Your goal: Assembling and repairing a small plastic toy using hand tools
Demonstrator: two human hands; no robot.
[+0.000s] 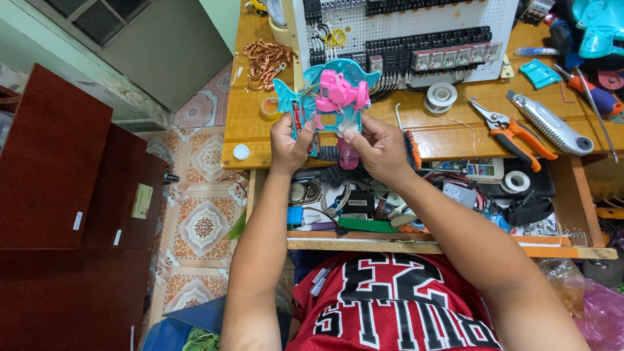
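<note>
Teal toy shell [325,91] with pink gearbox [340,93] stands upright, long axis vertical, above the desk [448,140] edge, pinched at its lower edge by left hand [289,143] and right hand [377,148]. Just behind stands a white pegboard [403,32]; orange cutters [513,133] and copper wire scraps [265,62] lie either side.

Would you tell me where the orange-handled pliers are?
The orange-handled pliers lie on the wooden workbench, right of the solder spool, beside the grey utility knife.

A wooden desk [247,123] fills the upper right of the frame, carrying orange-handled pliers [513,133], a grey utility knife [549,123], a solder spool [442,95], copper coils [265,62] and a white pegboard [403,32].
</note>
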